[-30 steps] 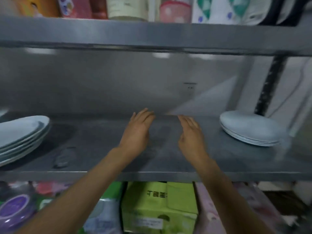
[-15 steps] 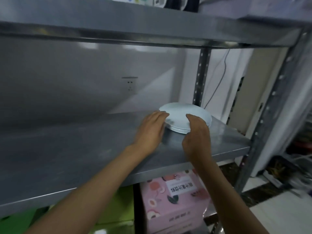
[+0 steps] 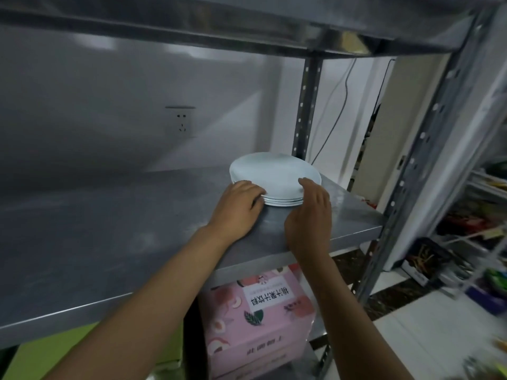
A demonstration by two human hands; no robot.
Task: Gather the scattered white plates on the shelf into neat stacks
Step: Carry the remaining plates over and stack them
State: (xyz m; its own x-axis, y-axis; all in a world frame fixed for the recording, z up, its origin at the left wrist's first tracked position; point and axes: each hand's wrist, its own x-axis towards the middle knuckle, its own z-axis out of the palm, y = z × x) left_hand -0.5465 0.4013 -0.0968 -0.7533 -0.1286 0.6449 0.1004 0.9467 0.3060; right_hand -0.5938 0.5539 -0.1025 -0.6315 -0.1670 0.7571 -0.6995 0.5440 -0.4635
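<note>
Grey stainless steel shelf (image 3: 109, 242), mostly bare on its left span; white wall socket (image 3: 181, 123) behind it on the wall. Left hand (image 3: 236, 208) is at the near-left rim of the small stack of round white plates (image 3: 274, 176), fingers curled around the edge, thumb tucked at the rim. Stack sits at the far right end of the shelf, close to the perforated grey steel rear upright (image 3: 306, 105), dead ahead of both hands and between them. Right hand (image 3: 310, 215) mirrors it on the near-right rim, fingers wrapped against the edge. Both about equally near; plates are round, so no long axis to speak of. Looks like a two-handed grip to lift or slide the stack leftward. Obstacles: low shelf above limits lift height, rear upright and the shelf's right edge are just beside the stack. Pink floral cardboard box (image 3: 260, 319) below, out of the way.
</note>
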